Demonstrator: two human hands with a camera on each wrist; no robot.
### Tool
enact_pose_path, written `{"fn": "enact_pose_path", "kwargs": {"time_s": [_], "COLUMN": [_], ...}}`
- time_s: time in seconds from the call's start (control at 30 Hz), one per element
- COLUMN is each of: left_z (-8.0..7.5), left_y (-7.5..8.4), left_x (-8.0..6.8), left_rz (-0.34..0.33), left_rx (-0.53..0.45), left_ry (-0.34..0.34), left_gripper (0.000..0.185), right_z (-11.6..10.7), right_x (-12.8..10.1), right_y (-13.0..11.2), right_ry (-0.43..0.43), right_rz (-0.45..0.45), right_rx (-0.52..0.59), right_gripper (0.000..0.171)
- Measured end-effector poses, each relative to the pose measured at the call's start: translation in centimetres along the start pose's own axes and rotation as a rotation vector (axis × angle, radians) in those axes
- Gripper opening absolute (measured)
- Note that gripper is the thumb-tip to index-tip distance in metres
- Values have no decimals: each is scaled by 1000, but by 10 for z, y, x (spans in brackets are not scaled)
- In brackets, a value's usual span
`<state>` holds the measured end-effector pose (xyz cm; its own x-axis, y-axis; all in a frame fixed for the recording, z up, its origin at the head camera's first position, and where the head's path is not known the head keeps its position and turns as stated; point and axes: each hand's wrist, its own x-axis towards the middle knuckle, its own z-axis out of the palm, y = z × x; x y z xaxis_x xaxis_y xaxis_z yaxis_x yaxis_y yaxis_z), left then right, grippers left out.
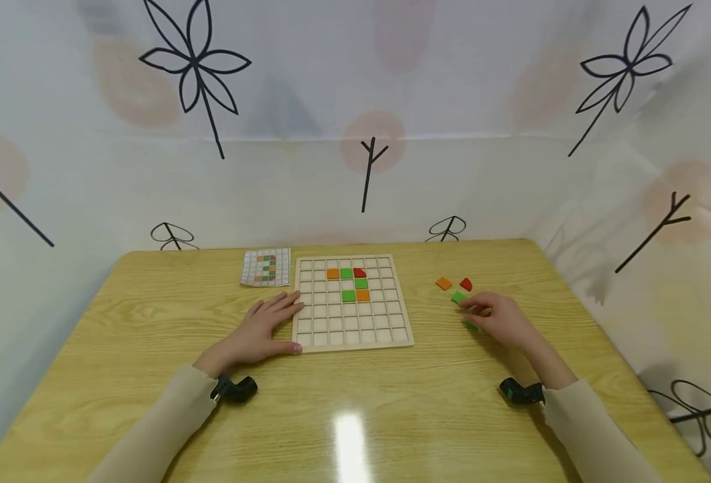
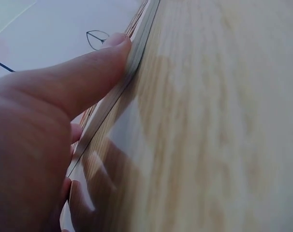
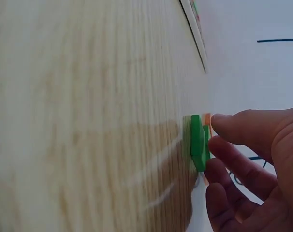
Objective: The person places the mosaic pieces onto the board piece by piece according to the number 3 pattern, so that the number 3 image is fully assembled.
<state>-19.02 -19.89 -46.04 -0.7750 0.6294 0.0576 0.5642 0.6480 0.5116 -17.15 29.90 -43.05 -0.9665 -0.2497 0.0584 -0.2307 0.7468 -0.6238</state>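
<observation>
At the far left of the table (image 1: 150,315), at about ten o'clock from the board, a pattern card (image 1: 265,267) lies flat, printed with a small grid of orange, green and red cells. The left hand (image 1: 259,332) rests flat beside it, fingers straight and relaxed, the fingertips (image 2: 118,46) pressed against the left edge of the grid board (image 1: 352,332); this grip holds nothing and only steadies the frame. The board is a shallow wooden tray of square cells; five hold tiles: an orange tile (image 1: 333,274), a green one (image 1: 346,273) and a red one (image 1: 359,272) in one row, a green one just below the red, then a green and an orange in the row beneath. The remaining cells show bare. To the right of the board, at three o'clock, loose pieces lie on the table: an orange tile (image 1: 443,283), a red tile (image 1: 466,284) and a green tile (image 1: 459,296). The right hand (image 1: 503,320) is the nearer hand by far, its thumb and fingertips (image 3: 224,124) closing on the green tile's edges; the wrist view shows contact, though a firm pinch cannot be confirmed. The tile lies flat at the fingertips, at about eleven o'clock from the palm. Another green piece (image 1: 470,326) shows partly under the hand.
</observation>
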Motion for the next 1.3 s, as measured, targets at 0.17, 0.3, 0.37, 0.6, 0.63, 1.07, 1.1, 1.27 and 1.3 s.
{"fn": "enact_pose_path", "kwargs": {"time_s": [0.17, 0.3, 0.37, 0.6, 0.63, 1.07, 1.1, 1.27, 1.3], "left_z": [-1, -1, -1, -2, -2, -2, -2, -2, -2], "left_y": [2, 2, 3, 4, 4, 4, 4, 4, 4], "left_x": [-1, -1, 0, 1, 0, -1, -1, -1, -1], "left_rz": [8, 15, 19, 18, 15, 4, 5, 3, 3], "left_rx": [-2, -3, -9, -2, -1, -15, -14, -5, -5], "left_ry": [7, 9, 10, 13, 14, 10, 10, 5, 7], "left_gripper": [85, 86, 85, 85, 85, 86, 86, 86, 86], "right_z": [1, -1, -3, -10, -9, -7, -6, -4, -4], "right_x": [-4, -6, -8, -12, -12, -10, -11, -11, -11], "right_y": [4, 8, 10, 17, 18, 17, 16, 15, 14], "right_ry": [-18, -33, -44, -104, -109, -61, -61, -46, -45], "right_rz": [-4, -11, -14, -26, -30, -8, -10, -1, -2], "right_rx": [18, 32, 49, 136, 141, 76, 75, 87, 87], "right_gripper": [22, 24, 26, 36, 36, 35, 35, 36, 36]}}
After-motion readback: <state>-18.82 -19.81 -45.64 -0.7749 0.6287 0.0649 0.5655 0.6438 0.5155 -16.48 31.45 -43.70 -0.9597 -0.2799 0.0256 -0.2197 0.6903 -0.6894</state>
